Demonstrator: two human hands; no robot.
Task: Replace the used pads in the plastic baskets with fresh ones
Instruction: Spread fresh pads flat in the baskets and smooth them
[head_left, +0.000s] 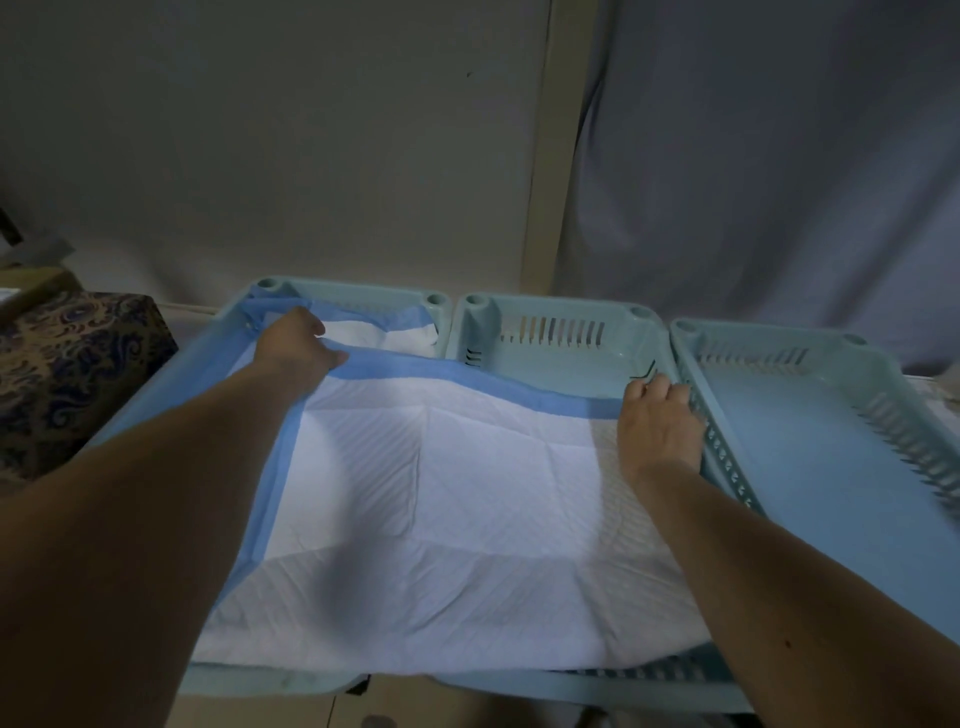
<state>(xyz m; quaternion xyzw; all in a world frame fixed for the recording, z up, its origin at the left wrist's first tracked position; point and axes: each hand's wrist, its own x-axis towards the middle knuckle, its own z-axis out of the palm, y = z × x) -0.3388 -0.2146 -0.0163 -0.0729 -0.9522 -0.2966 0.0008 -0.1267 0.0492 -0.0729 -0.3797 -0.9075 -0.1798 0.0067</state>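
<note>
1. Three pale teal plastic baskets side by side in a row against a wall: left basket (270, 291), middle basket (550, 312), right basket (769, 338). Slotted side walls on all three.
2. Fresh pad (441, 499), white quilted centre with blue border, spread across the left and middle baskets, overlapping both. Long axis running roughly left to right across the row; far blue edge lying slantwise, higher toward the left, dipping toward the right. Near edge draped at the front rims of the baskets.
3. Second pad (363, 330), white with blue edging, lying inside the left basket at its far end, partly hidden under the fresh pad.
4. Left hand (296, 343) reaching far into the left basket; fingers (332, 357) curled, pinching the far blue edge of the fresh pad near its left corner.
5. Right hand (657, 421) at the far right part of the fresh pad, against the wall shared by the middle and right baskets; fingers (654, 387) bent downward at the pad's edge. Cannot tell whether gripping the pad or pressing it down.
6. Far floor of the middle basket uncovered; floor of the right basket bare blue-tinted plastic.
7. Patterned dark box (72, 364) at the left of the baskets; grey curtain (779, 156) behind at the right.
</note>
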